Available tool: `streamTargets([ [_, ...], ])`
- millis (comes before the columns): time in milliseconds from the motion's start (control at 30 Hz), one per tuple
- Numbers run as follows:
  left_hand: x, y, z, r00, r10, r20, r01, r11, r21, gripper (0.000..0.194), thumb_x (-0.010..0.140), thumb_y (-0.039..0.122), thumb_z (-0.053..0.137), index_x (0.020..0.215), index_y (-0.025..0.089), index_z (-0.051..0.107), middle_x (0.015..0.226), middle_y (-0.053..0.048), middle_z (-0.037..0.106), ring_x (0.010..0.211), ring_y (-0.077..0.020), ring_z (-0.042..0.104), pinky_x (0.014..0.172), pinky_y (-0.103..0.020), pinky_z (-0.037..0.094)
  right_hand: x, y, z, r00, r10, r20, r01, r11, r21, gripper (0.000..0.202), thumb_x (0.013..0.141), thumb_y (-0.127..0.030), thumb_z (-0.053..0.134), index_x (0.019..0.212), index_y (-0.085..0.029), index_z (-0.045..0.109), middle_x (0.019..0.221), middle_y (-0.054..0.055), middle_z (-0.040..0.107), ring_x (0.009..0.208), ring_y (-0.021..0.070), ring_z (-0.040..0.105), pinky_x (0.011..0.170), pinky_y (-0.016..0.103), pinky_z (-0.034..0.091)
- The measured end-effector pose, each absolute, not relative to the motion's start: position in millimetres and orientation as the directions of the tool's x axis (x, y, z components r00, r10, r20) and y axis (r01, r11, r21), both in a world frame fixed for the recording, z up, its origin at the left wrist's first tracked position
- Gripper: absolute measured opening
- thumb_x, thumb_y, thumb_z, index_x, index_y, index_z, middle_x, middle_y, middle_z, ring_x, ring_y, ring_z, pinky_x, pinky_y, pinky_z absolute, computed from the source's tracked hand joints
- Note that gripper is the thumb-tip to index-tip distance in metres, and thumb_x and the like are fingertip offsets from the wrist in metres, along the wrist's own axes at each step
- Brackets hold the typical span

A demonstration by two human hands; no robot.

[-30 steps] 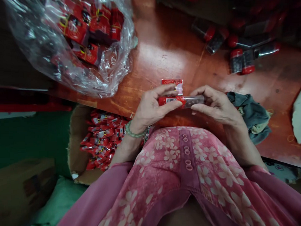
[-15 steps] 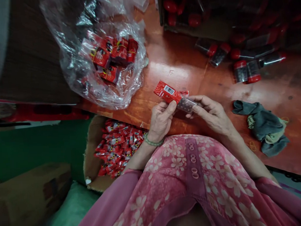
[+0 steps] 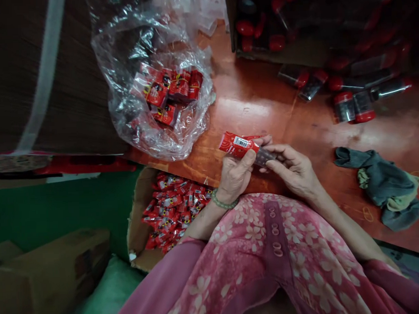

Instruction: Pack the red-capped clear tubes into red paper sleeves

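My left hand (image 3: 236,176) is closed on a red printed sleeve (image 3: 239,144) with a barcode, its thumb pressed on top. Part of a clear container (image 3: 264,157) with dark round contents sticks out of the sleeve's right side. My right hand (image 3: 294,168) grips the container's right end between thumb and fingers. Both hands are over the near edge of the wooden table (image 3: 249,105). Behind the sleeve, some fingertips and a bit of red packaging show, partly hidden.
A clear plastic bag (image 3: 154,140) with bundled red sleeves lies at the upper left. Below it, a cardboard box (image 3: 138,228) holds many red packages. Red-capped containers (image 3: 344,107) are at the upper right; dark cloths (image 3: 391,178) lie on the right.
The view has shifted, so the surroundings appear further right and lower. The red sleeve has turned nearer to level, and fingers now show behind it.
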State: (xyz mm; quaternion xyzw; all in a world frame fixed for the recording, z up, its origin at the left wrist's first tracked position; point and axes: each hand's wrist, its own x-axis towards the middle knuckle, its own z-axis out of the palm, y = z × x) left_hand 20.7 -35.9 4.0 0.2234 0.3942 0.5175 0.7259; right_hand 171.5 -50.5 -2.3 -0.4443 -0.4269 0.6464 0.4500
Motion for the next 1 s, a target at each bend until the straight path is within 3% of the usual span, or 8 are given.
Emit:
streamTargets([
  [100,22.2,-40.2,0.0,0.153,0.94,-0.304,-0.555,0.336,0.761,0.038,0.081,0.053,0.082,0.098,0.019,0.079,0.117,-0.01,0.079,0.124,-0.0294,0.07,0.108,-0.043,0.056,168.9,-50.9,-2.7,-0.214,0.958,-0.191,-0.213,-0.236,-0.948,0.026,0.09,-0.039,0.078,0.111,-0.025,0.07,0.097,-0.001,0.076,0.076,0.0103,0.076,0.077,0.023,0.066],
  [200,21.7,-44.1,-7.4,0.177,0.946,-0.27,-0.465,0.322,0.824,0.035,0.087,0.051,0.076,0.103,0.021,0.08,0.122,-0.009,0.078,0.109,-0.0248,0.075,0.08,-0.03,0.062,164.3,-48.3,0.5,-0.202,0.956,-0.214,-0.267,-0.264,-0.927,0.029,0.087,-0.043,0.081,0.102,-0.025,0.065,0.096,-0.001,0.075,0.072,0.0113,0.074,0.072,0.025,0.066],
  [300,18.6,-42.1,-9.3,0.222,0.929,-0.295,-0.402,0.363,0.841,0.034,0.088,0.05,0.074,0.104,0.021,0.079,0.128,-0.009,0.076,0.097,-0.0216,0.076,0.062,-0.024,0.056,158.6,-43.8,3.7,-0.169,0.958,-0.23,-0.301,-0.272,-0.914,0.032,0.085,-0.044,0.083,0.095,-0.025,0.059,0.087,-0.002,0.074,0.067,0.0112,0.071,0.068,0.026,0.065],
  [400,14.9,-35.2,-3.6,0.226,0.927,-0.299,-0.458,0.372,0.807,0.042,0.082,0.053,0.08,0.111,0.022,0.076,0.132,-0.009,0.074,0.103,-0.0233,0.075,0.064,-0.026,0.056,154.6,-39.5,4.0,-0.178,0.951,-0.252,-0.294,-0.296,-0.909,0.036,0.083,-0.048,0.083,0.095,-0.025,0.059,0.079,-0.003,0.073,0.066,0.0128,0.073,0.068,0.027,0.065],
  [533,14.2,-30.2,4.1,0.098,0.938,-0.332,-0.494,0.336,0.802,0.063,0.073,0.069,0.08,0.115,0.023,0.069,0.126,-0.011,0.074,0.103,-0.0244,0.073,0.069,-0.03,0.055,149.2,-37.1,1.0,-0.206,0.934,-0.291,-0.296,-0.343,-0.892,0.038,0.081,-0.05,0.084,0.096,-0.023,0.062,0.078,-0.002,0.074,0.066,0.0137,0.075,0.069,0.028,0.066],
  [700,15.9,-36.7,-0.1,0.174,0.913,-0.369,-0.432,0.407,0.805,0.057,0.078,0.073,0.073,0.1,0.021,0.069,0.109,-0.008,0.078,0.064,-0.0117,0.057,0.057,-0.027,0.043,140.7,-42.7,-5.7,-0.118,0.936,-0.331,-0.374,-0.351,-0.858,0.04,0.072,-0.047,0.091,0.092,-0.025,0.064,0.082,-0.003,0.075,0.061,0.0142,0.073,0.065,0.031,0.067],
  [833,14.4,-40.9,-5.6,0.258,0.923,-0.286,-0.437,0.375,0.818,0.047,0.085,0.066,0.07,0.095,0.02,0.072,0.115,-0.007,0.077,0.062,-0.0082,0.05,0.056,-0.026,0.036,138.6,-49.6,-11.0,-0.112,0.938,-0.328,-0.417,-0.344,-0.841,0.038,0.072,-0.044,0.092,0.081,-0.024,0.06,0.071,-0.005,0.068,0.059,0.0153,0.071,0.063,0.033,0.066],
  [1000,11.2,-45.2,-7.8,0.315,0.9,-0.3,-0.399,0.413,0.819,0.051,0.085,0.068,0.069,0.101,0.02,0.075,0.114,-0.008,0.077,0.059,-0.0077,0.044,0.057,-0.027,0.037,136.8,-54.9,-13.2,-0.044,0.94,-0.339,-0.376,-0.33,-0.866,0.045,0.065,-0.05,0.094,0.078,-0.024,0.06,0.073,-0.005,0.067,0.054,0.014,0.064,0.056,0.033,0.064],
])
